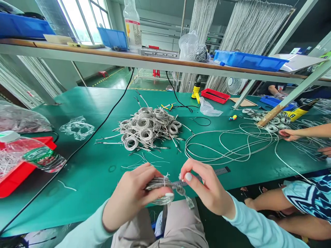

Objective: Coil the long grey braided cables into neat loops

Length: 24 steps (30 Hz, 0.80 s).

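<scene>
My left hand [139, 193] is wrapped round a coiled grey cable [156, 183] near the front edge of the green table. A thin white tie stands up from the coil, and a cable end with a connector [190, 202] hangs from its right side. Just right of the coil is my right hand [205, 186], thumb and index finger pinched together; a tiny whitish bit shows at the fingertips, too small to name. Beyond my hands lies a pile of coiled cables [147, 129]. Part of a metal ruler [219, 171] shows behind my right hand.
Loose long cable loops [219, 146] spread to the right, near a co-worker's hand [288, 134]. A red bin [19, 175] and a bottle [43, 158] are at left. A black cord [98, 127] crosses the table. A shelf [155, 62] spans the back above a yellow heat gun [196, 91].
</scene>
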### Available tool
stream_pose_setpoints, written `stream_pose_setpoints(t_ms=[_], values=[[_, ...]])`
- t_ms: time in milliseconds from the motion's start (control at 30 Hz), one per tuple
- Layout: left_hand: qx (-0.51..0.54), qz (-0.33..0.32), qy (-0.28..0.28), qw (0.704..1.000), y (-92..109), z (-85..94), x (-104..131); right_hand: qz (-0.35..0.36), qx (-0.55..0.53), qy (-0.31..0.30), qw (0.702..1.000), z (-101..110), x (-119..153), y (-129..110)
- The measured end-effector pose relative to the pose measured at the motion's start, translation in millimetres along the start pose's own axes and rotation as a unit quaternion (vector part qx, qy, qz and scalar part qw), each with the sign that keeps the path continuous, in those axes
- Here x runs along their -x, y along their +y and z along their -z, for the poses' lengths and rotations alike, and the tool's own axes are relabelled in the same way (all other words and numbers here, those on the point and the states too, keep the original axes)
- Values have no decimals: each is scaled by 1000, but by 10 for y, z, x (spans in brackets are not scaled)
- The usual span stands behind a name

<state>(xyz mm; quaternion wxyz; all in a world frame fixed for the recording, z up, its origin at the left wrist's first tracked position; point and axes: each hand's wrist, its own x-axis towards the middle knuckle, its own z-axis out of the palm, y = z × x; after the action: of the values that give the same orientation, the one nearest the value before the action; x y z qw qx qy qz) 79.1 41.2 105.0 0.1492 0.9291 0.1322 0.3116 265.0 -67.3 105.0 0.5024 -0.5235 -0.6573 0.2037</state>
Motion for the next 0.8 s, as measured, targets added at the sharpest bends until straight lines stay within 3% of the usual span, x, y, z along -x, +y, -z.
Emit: stream_pose_setpoints(t_ms=[133,267,467,700,800], values=[[71,86,-19,994,-22,-43,5,9,17,-5,1000,-46,20,-3],[99,141,-22,985,-17,-63,11,75,92,12,993,-162,88,-9],[70,99,14,993,20,-40,41,159,250,44,954,-265,164,-4],[90,101,102,985,51,-124,168,192,275,87,938,-308,182,-62],[105,66,135,983,24,-159,205,180,268,108,940,-309,179,-115]])
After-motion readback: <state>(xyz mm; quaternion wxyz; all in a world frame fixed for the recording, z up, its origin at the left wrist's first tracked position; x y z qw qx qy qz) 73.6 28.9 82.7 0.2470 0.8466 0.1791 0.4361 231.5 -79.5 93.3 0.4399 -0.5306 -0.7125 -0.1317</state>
